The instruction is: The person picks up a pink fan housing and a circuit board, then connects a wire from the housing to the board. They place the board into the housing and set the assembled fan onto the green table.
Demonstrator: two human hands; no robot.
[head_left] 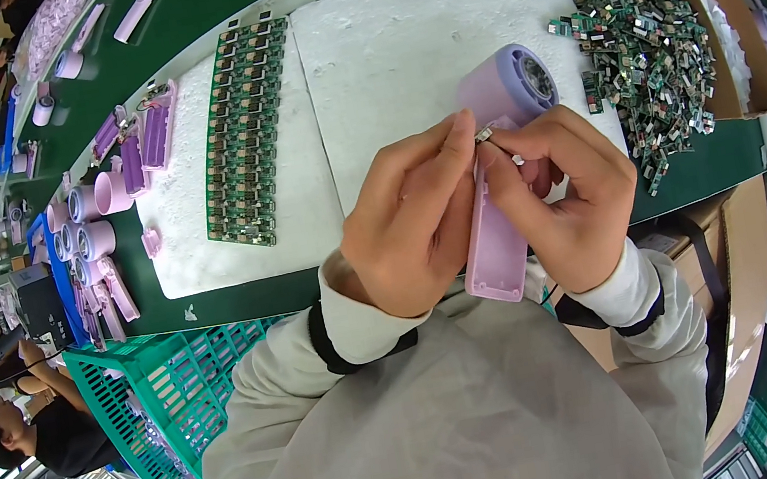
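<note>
Left hand (411, 220) and right hand (579, 196) close together, clamped on a lilac casing (498, 259), lilac cylinder (493, 91) just beyond, circuit boards (648, 33) heaped rightward

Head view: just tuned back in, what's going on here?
A person is handling a long lilac casing with both hands. The left hand holds it, and the right hand is at its far end, by a small metallic part. A lilac cylinder is just beyond; whether it joins the casing is hidden. A green circuit panel lies leftward, a pile of small boards rightward.
</note>
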